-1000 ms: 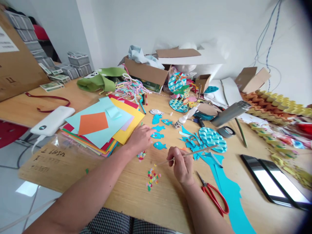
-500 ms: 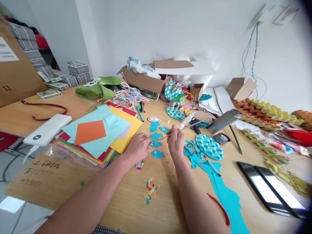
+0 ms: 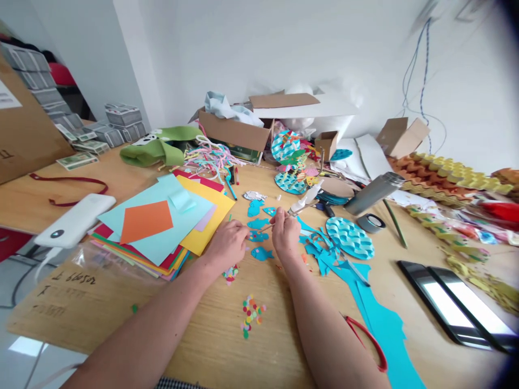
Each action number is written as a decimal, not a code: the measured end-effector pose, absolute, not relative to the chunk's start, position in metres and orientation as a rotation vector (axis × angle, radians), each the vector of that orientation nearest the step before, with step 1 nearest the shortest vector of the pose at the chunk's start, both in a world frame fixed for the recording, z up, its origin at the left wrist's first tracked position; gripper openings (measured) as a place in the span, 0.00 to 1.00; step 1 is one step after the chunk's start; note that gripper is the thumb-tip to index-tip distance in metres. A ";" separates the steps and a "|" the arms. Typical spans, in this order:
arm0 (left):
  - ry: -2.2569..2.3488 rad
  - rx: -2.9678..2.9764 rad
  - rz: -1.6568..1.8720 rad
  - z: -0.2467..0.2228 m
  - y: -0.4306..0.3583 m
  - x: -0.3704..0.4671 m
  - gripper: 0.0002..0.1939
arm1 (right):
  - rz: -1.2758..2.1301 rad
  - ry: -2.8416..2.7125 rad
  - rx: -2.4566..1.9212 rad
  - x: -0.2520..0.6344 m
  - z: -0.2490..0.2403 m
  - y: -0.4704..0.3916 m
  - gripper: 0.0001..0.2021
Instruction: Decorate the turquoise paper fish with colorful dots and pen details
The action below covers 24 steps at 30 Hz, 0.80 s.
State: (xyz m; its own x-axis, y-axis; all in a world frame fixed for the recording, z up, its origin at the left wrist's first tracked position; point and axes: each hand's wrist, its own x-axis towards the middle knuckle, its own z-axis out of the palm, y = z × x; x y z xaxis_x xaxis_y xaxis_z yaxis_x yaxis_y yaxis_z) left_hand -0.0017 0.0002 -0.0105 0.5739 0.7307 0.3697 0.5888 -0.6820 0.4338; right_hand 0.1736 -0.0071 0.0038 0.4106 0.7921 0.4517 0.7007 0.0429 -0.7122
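Several blue paper fish lie in a column on the wooden table [image 3: 211, 335]. My left hand [image 3: 227, 241] rests on the table with curled fingers, their tips at the left edge of one blue paper fish [image 3: 258, 236]. My right hand [image 3: 286, 232] is closed round a thin wooden stick [image 3: 264, 229], its lower end at that same fish. Below it lies another blue fish [image 3: 261, 253] with a pale dot on it. A white glue bottle [image 3: 304, 201] with a pointed nozzle shows just behind my right hand. Loose coloured paper dots [image 3: 252, 313] lie nearer me.
Coloured paper sheets [image 3: 148, 221] are stacked left of my left hand. To the right are blue paper scraps [image 3: 377, 319], red-handled scissors [image 3: 368, 340], a patterned blue disc [image 3: 350, 237], a roll of tape [image 3: 371, 222], a metal flask [image 3: 375, 192] and two phones [image 3: 454, 305].
My right hand has shifted slightly left with the stick, closer to my left hand. The whole view has turned a little; my left hand stays by the same fish.
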 end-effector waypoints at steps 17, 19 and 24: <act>1.083 2.555 0.744 -0.009 0.000 -0.002 0.14 | 0.167 -1.302 -1.697 0.176 0.001 -0.006 0.28; 1.083 2.558 0.736 -0.009 -0.001 -0.002 0.14 | 0.167 -1.307 -1.693 0.176 0.001 -0.006 0.28; 1.076 2.563 0.716 -0.009 -0.001 -0.002 0.15 | 0.160 -1.329 -1.684 0.175 0.000 -0.006 0.28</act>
